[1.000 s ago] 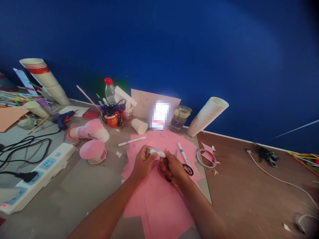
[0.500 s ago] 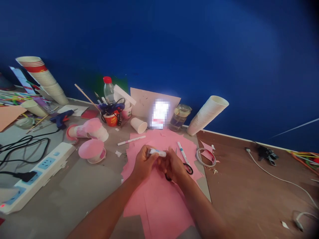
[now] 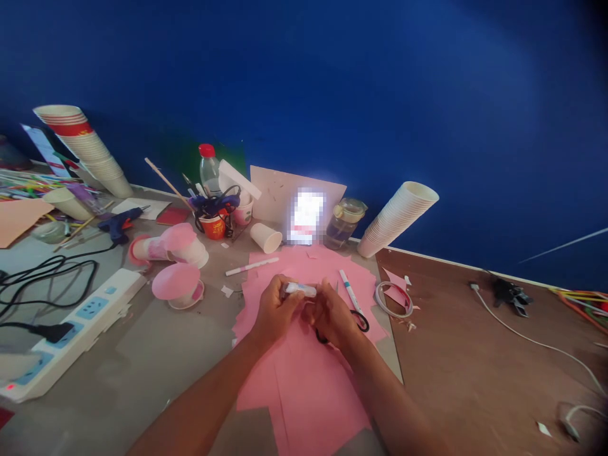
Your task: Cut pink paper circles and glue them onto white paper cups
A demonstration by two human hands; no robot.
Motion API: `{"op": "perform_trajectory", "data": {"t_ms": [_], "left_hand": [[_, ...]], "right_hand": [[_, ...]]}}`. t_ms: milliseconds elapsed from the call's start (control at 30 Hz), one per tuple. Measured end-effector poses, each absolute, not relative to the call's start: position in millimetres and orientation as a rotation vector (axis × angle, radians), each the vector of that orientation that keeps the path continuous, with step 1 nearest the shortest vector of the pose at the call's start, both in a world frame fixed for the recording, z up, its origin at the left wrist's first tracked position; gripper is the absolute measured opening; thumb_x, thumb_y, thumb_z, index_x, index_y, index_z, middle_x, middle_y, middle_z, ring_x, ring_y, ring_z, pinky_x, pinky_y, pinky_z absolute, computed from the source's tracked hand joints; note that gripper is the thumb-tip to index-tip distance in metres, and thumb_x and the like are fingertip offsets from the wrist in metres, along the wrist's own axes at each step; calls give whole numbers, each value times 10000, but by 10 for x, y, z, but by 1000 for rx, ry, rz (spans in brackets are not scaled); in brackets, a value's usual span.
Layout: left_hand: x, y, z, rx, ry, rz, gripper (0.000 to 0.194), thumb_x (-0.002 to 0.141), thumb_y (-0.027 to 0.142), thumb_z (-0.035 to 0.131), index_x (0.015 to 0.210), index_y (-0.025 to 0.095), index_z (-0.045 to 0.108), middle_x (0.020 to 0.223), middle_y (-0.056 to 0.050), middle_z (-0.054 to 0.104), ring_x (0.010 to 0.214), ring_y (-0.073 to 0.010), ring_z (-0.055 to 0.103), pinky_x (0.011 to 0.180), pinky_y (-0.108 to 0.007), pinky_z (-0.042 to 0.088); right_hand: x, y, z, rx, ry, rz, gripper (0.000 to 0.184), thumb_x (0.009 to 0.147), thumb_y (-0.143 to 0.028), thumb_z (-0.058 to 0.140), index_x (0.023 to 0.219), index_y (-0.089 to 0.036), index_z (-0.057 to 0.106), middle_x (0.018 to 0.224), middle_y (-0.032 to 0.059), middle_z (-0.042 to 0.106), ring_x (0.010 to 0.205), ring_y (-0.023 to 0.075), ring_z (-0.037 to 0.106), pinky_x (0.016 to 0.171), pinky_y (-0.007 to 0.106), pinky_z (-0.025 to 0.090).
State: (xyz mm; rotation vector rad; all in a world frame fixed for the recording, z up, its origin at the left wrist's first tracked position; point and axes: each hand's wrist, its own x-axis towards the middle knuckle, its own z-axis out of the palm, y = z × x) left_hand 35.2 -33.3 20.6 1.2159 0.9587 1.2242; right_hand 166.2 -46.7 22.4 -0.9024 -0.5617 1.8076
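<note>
In left hand (image 3: 273,310), tube (image 3: 303,290); in red cup (image 3: 213,228), tools (image 3: 221,202)

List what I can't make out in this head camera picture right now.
Glowing screen, head view: its content is lost to pixelation.
Any print on the whitish tube, head view: too small, and partly covered by the left hand's grip.
Scissors, head view: the middle is hidden by the right hand's grip.
Coloured sticks at far right, head view: cut off by the picture's edge.
</note>
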Motion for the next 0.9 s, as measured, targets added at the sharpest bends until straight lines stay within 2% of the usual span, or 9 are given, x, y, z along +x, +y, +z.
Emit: {"op": "perform_trajectory", "data": {"t_ms": [67, 133, 200, 333, 400, 467, 567, 767, 900], "left_hand": [[338, -321, 211, 1244, 1009, 1244, 178, 730, 295, 613, 796, 180, 495, 645, 48, 528, 551, -86, 492, 544, -215, 396], [333, -321, 220, 1248, 996, 1224, 177, 750, 311, 593, 807, 182, 487, 633, 49, 519, 551, -90, 490, 548, -219, 400], [338, -332, 227, 1265, 997, 1215, 175, 751, 309, 595, 810, 182, 489, 641, 41, 528, 569, -98, 501, 557, -222, 405], [352, -353, 212, 1321, 981, 1207, 150, 755, 281, 593, 820, 180, 503, 662, 30, 555, 583, -103, 511, 564, -223, 403], [349, -350, 193, 1336, 977, 1214, 137, 769, 279, 579, 824, 179, 503, 678, 24, 563, 589, -106, 516, 568, -228, 406], [340, -341, 176, 1365, 1014, 1242, 138, 766, 275, 585, 818, 177, 504, 705, 20, 554, 605, -106, 510, 570, -227, 403], [329, -333, 163, 1388, 1044, 1266, 135, 771, 276, 586, 811, 179, 501, 703, 29, 533, 611, -100, 490, 574, -221, 396], [336, -348, 171, 1417, 1028, 1252, 127, 762, 254, 590, 841, 181, 522, 724, 24, 555, 628, -107, 518, 589, -226, 407], [339, -350, 182, 1393, 1031, 1280, 130, 771, 271, 585, 828, 182, 508, 700, 26, 559, 614, -104, 517, 590, -225, 407]], "right_hand": [[1657, -463, 227, -808, -581, 1739, 310, 668, -367, 731, 868, -170, 602, 646, -8, 653, 484, 101, 577, 463, 193, 428], [1653, -461, 206, -800, -587, 1706, 258, 646, -295, 756, 805, -161, 604, 618, -14, 639, 483, 93, 567, 468, 187, 424], [1657, -456, 168, -880, -575, 1742, 264, 702, -380, 704, 683, -148, 579, 531, -20, 597, 358, 66, 469, 376, 185, 354], [1682, -447, 122, -978, -478, 1922, 493, 783, -605, 498, 602, -148, 541, 429, -28, 525, 237, 34, 277, 291, 189, 222], [1687, -448, 139, -860, -461, 1930, 418, 782, -558, 533, 712, -148, 582, 517, -10, 587, 286, 56, 386, 333, 194, 302], [1683, -455, 169, -757, -491, 1869, 264, 748, -394, 643, 856, -157, 601, 638, 0, 639, 393, 77, 506, 422, 198, 390], [1673, -465, 193, -756, -508, 1797, 183, 694, -261, 708, 786, -146, 600, 616, -15, 623, 410, 58, 499, 444, 178, 392], [1671, -461, 156, -913, -416, 1985, 444, 776, -563, 554, 618, -148, 541, 402, -56, 489, 244, 23, 232, 308, 188, 244], [1672, -455, 182, -771, -443, 1896, 293, 732, -424, 660, 811, -150, 594, 580, -26, 607, 344, 39, 404, 388, 169, 331]]}}
